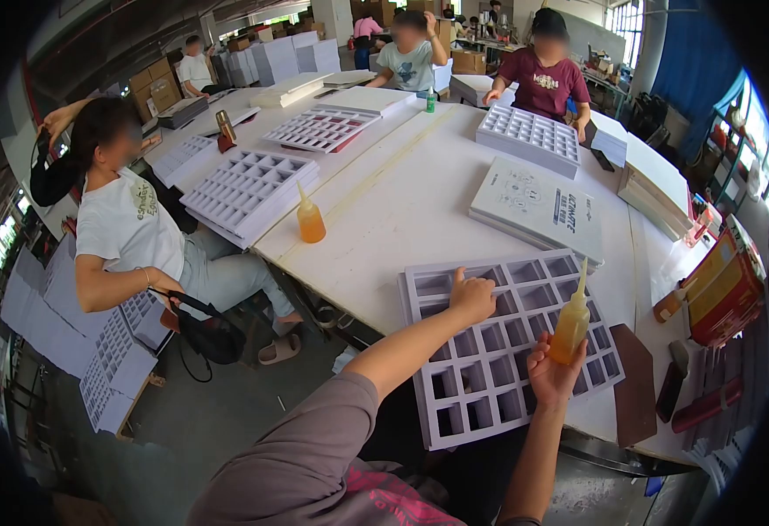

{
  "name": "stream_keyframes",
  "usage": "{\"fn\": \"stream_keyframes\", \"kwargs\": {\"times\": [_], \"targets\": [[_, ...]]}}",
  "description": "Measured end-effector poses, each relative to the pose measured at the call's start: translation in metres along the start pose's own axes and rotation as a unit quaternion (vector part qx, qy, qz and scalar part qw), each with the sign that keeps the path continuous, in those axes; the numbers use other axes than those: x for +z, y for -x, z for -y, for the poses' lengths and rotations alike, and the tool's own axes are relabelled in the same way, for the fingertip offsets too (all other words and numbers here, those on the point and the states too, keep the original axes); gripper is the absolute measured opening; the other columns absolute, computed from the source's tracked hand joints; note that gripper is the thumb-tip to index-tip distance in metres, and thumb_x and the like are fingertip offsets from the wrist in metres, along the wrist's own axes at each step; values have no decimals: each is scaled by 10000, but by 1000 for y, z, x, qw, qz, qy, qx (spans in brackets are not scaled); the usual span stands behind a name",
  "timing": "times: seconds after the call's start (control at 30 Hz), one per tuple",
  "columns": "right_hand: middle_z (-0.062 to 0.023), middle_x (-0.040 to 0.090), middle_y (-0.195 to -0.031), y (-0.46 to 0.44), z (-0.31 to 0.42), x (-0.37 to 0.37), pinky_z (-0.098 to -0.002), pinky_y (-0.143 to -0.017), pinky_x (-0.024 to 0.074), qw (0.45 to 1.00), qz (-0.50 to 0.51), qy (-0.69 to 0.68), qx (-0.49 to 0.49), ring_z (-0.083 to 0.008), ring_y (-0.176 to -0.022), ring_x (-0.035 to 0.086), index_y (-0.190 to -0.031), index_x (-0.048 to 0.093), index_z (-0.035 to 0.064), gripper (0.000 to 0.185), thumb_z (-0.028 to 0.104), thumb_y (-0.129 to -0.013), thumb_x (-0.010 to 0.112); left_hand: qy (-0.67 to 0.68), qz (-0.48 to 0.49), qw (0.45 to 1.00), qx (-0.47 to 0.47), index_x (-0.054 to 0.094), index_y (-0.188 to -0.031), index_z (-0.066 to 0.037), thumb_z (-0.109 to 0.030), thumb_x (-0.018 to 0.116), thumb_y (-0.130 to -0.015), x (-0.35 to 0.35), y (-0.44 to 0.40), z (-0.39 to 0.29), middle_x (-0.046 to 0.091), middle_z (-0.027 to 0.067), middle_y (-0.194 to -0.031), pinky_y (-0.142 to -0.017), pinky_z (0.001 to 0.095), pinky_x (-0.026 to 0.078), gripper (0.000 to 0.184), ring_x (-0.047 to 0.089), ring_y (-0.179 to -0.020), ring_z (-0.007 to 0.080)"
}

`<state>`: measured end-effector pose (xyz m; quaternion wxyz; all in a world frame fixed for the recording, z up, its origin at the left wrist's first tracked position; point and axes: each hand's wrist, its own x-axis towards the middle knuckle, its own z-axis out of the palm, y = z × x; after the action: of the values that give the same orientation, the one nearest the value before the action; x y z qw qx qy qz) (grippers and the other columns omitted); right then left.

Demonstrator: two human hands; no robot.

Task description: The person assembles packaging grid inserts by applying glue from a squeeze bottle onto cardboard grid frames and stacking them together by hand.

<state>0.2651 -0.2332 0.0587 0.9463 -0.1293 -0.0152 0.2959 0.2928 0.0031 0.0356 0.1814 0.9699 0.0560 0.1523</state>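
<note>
The right hand (555, 375) grips the probably light, squeezable bottle (570, 326) sensibly low; the left hand (474, 296), half-curled, is at the near tray (477, 433).

This looks like a workshop or factory floor. Several people (553, 92) sit around a large white worktable (367, 237) bearing white, rectangular, many-compartment trays (411, 307), with stacked brown cardboard boxes (154, 88) behind.
</note>
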Motion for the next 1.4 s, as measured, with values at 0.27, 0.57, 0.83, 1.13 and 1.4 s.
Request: {"fn": "stream_keyframes", "kwargs": {"times": [0.27,0.57,0.83,1.13,1.4], "targets": [[-147,604,-984,-2,2,-2,-303,-683,488,1000,-1,14,0,-192,-776,598,-1027,578,-1,599,572,-857,537,-2,-13,1000,1,631,-831,-89,-234,589,-795,5,-1,1,666,96,-823,-1042,486,228,156,640,-856,245],[-144,601,-978,1,0,3,-301,-680,489,1000,-2,6,1,-194,-769,597,-1020,580,-6,603,573,-856,541,-1,-10,1000,0,626,-823,-89,-238,598,-792,2,0,0,664,96,-818,-1039,484,232,155,638,-857,252],[-171,608,-1038,2,2,-7,-321,-721,487,999,42,-15,16,-217,-827,595,-1100,578,-3,596,543,-863,549,-1,-24,1000,3,616,-799,-86,-239,606,-784,3,1,0,659,95,-800,-1030,489,243,154,635,-854,263],[-131,580,-999,6,-1,1,-308,-689,490,1000,23,2,2,-198,-788,586,-1048,562,-7,603,567,-863,537,-1,7,1000,-10,633,-853,-87,-254,595,-805,1,1,-1,667,96,-841,-1053,479,223,178,636,-885,247],[-168,582,-1058,5,2,-6,-327,-707,476,999,39,2,12,-213,-831,561,-1093,563,-37,607,529,-874,547,5,-21,1000,-9,634,-815,-82,-237,601,-782,12,-2,3,663,98,-810,-1049,500,235,163,635,-870,263]]}}
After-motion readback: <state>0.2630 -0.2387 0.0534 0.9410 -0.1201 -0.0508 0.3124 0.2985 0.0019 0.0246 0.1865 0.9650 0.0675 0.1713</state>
